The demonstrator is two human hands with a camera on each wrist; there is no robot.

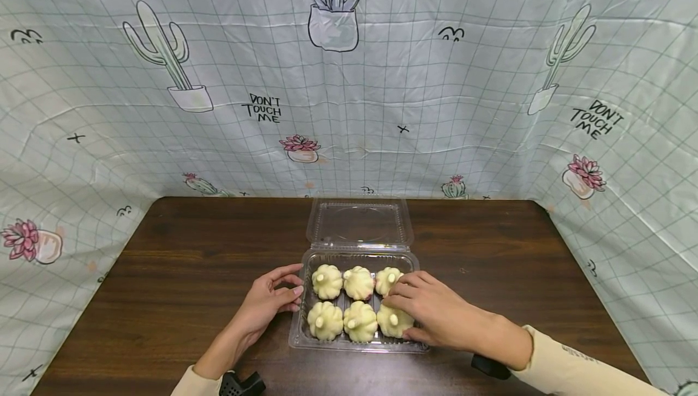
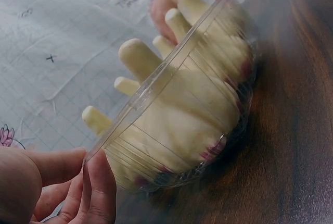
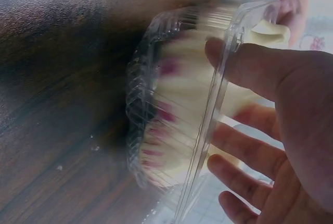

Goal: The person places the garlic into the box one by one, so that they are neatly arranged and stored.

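A clear plastic clamshell box [image 1: 299,334] sits on the table with its lid [image 1: 360,221] folded back. Several pale garlic bulbs, purple-marked near the base, stand in it in two rows, stems up. My left hand [image 1: 265,298] pinches the box's left rim between thumb and fingers, close to the back left bulb [image 1: 327,282]. At the right side, my right hand [image 1: 436,311] curls over the front right garlic bulb [image 1: 394,321], thumb on its near side and fingers on its far side. That hand partly covers the back right bulb [image 1: 388,279]. In the right wrist view, the thumb [image 3: 250,65] overlaps the box rim.
The dark wooden table [image 1: 207,244] extends to both sides of the box. A pale checked cloth [image 1: 382,93] printed with cacti hangs behind it and along both sides. Behind the bulbs, the opened lid reaches nearly to the table's back edge.
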